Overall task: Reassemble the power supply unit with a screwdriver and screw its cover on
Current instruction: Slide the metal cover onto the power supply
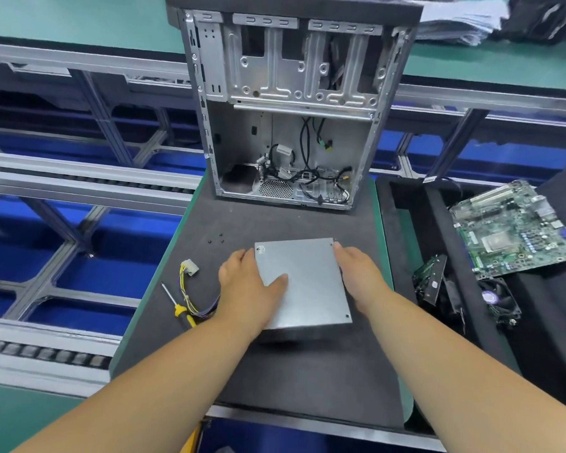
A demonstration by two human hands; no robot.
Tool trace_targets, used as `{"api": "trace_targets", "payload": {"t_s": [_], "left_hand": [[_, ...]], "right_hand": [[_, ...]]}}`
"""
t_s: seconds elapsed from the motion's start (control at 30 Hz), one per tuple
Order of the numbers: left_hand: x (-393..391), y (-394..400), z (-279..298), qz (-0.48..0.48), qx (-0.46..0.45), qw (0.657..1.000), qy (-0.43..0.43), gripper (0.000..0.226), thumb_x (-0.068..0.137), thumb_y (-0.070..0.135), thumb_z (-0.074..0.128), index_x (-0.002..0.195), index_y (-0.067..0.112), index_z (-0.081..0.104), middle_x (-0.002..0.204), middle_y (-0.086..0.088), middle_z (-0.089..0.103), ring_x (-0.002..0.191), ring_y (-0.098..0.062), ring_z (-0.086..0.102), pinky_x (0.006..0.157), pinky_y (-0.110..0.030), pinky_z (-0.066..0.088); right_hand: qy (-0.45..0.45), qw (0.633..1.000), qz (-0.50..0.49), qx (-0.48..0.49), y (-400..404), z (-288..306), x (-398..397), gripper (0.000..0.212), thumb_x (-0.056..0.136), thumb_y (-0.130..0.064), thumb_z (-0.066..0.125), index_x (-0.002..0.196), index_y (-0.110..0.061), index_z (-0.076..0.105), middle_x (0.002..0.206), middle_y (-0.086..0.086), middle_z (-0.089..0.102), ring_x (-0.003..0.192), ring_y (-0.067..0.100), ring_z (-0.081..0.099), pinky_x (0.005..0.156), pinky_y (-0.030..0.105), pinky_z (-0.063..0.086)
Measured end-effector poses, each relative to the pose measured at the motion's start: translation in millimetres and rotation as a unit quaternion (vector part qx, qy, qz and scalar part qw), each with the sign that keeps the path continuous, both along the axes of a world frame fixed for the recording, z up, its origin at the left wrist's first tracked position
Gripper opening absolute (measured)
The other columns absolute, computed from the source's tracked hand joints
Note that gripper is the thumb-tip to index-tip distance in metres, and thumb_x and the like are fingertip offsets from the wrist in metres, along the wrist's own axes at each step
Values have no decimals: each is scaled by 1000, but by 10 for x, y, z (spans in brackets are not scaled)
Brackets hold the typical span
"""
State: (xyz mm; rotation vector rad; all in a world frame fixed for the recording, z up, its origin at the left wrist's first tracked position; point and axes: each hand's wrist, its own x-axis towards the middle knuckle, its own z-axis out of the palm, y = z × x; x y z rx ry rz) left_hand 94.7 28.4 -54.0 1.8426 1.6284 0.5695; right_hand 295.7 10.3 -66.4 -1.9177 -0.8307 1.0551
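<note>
Both hands, left (249, 286) and right (360, 273), gripping power supply unit (307, 286); motherboard (513, 230) in black tray (438, 223).

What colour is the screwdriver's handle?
Yellow and black. The screwdriver lies on the dark mat, left of the hands, seen in the head view.

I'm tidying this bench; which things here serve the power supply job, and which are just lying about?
For the job: power supply unit, gripped by left hand and right hand; screwdriver; loose screws.
Lying about: computer case, motherboard, fan.
</note>
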Motion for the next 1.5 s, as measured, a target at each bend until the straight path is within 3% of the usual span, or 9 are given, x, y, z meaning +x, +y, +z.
{"api": "trace_targets", "payload": {"t_s": [0.23, 0.43, 0.6, 0.73, 0.87, 1.0, 1.27, 1.4, 1.5], "left_hand": [[98, -134, 9, -41, -91, 994, -44, 119, 72, 48, 79, 154, 18, -2, 152, -1, 14, 144, -22, 16, 119, -39, 19], [105, -72, 95, -52, -121, 988, 75, 141, 59, 75, 73, 154, 18, -15, 158, 4, 3, 148, -24, 8, 118, -38, 15], [375, -200, 170, -30, -118, 972, 199, 152, 45, 95, 53, 151, 17, -21, 157, -5, -2, 145, -32, 6, 116, -42, 16], [478, -242, 188, -25, -114, 958, 262, 153, 46, 97, 53, 150, 17, -25, 160, -10, -13, 147, -33, 1, 117, -43, 13], [467, -223, 185, -33, -118, 953, 276, 151, 45, 99, 48, 150, 19, -26, 160, -11, -13, 146, -34, 2, 116, -45, 16], [435, -208, 136, -52, -85, 948, 303, 150, 42, 103, 35, 150, 18, -24, 155, -14, -1, 141, -36, 12, 113, -45, 22], [391, -172, 43, -55, -41, 937, 342, 153, 33, 105, 21, 150, 16, -21, 148, -18, 11, 133, -38, 22, 110, -44, 27], [391, -161, 21, -54, -34, 935, 348, 150, 38, 104, 25, 151, 16, -20, 146, -20, 13, 133, -38, 23, 111, -44, 27], [395, -176, 26, -55, -30, 934, 351, 150, 37, 105, 22, 151, 16, -18, 142, -19, 18, 128, -38, 27, 109, -44, 29]], "right_hand": [[109, 993, -49, 11, -92, -80, -136, 35, 105, -44, 33, 129, -24, 48, 109, -4, 54, 85, 11, 51, 60, 20, 34], [221, 971, -93, 23, -111, -183, -267, 38, 103, -46, 37, 130, -21, 48, 126, 5, 59, 116, 26, 56, 102, 44, 45], [317, 946, -65, 37, -82, -189, -148, 28, 100, -36, 49, 113, -14, 62, 111, 10, 71, 106, 29, 65, 92, 42, 52], [278, 960, -27, -18, 96, -92, 93, 46, 93, -53, 55, 109, -11, 62, 110, 10, 67, 110, 26, 59, 107, 40, 40], [145, 983, 87, -66, 249, -29, 164, 66, 96, -57, 47, 143, -12, 45, 153, 4, 40, 142, 26, 33, 114, 38, 23], [22, 985, 126, -114, 294, 6, 228, 75, 93, -68, 37, 151, -20, 36, 160, 6, 27, 147, 28, 21, 118, 50, 17], [114, 980, 142, -84, 242, 82, 356, 37, 92, -54, 58, 101, -19, 65, 113, 0, 60, 107, 20, 50, 91, 35, 28], [142, 980, 105, -89, 164, -17, 380, 50, 92, -57, 54, 121, -17, 63, 106, 1, 64, 87, 16, 56, 84, 33, 38], [142, 985, 60, -72, 102, -75, 425, 39, 102, -43, 43, 116, -14, 66, 109, 4, 66, 74, 11, 54, 65, 24, 36]]}}
